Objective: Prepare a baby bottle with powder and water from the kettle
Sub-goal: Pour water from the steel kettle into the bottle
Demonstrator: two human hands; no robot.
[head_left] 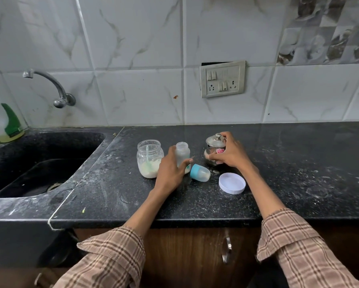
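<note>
Baby bottle (182,152) upright mid-counter, top open, no cap on; contents not readable through the frosted wall. Powder jar (149,158) just beside it at 9 o'clock: clear, lid off, pale powder filling roughly the bottom third, light green scoop (147,156) standing in it. Bottle cap (200,172), teal collar with clear dome, lying on its side at 4 o'clock from the bottle, close to its base. White jar lid (232,183) flat on the counter at 4 o'clock from the cap, apart from it. Small steel kettle (215,149) with knobbed lid on, at 3 o'clock from the bottle, a gap between them; inside not visible.

Black counter (299,163), dusted with white powder. Sink basin (41,163) cut in at 9 o'clock, its edge near the jar. Tap (50,84) on the tiled wall above it; a white container with green trigger (10,121) at the far 9 o'clock corner. Switch plate (222,79) on the wall at 12 o'clock. Wide open stretch of counter from 1 to 4 o'clock of the kettle; front edge runs at 6 o'clock, a band of bare counter between it and the lid.

Left hand (170,169): fingers curled round the lower bottle body, thumb across the front, gripping it on the counter. Right hand (229,151): fingers spread and curved round the kettle's right side and lid rim, thumb on the front by the pink sticker, holding it; kettle base on the counter.
</note>
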